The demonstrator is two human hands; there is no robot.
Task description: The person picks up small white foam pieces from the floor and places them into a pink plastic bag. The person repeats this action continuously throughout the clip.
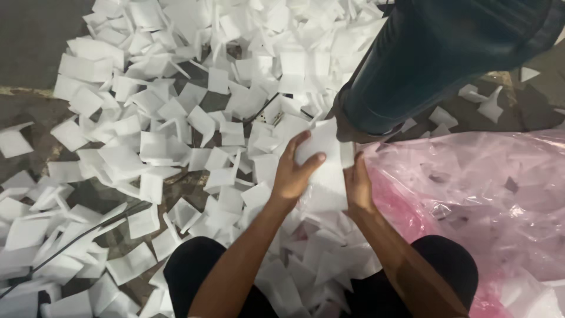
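Both my hands hold a stack of white foam squares [325, 168] in front of me. My left hand [294, 171] grips the stack from its left side, with the thumb over the top sheet. On the stack's right edge, my right hand [358, 187] presses against it. A large pile of loose white foam squares [176, 118] covers the floor to the left and ahead. Just right of my hands lies a pink plastic bag [471, 188] with foam pieces showing through it.
Another person's leg in dark jeans [424, 65] stands just beyond my hands at the upper right. My knees in black trousers [194, 271] frame the bottom. A dark cable [82, 235] runs across the floor at the lower left. Bare grey floor [29, 35] shows at the top left.
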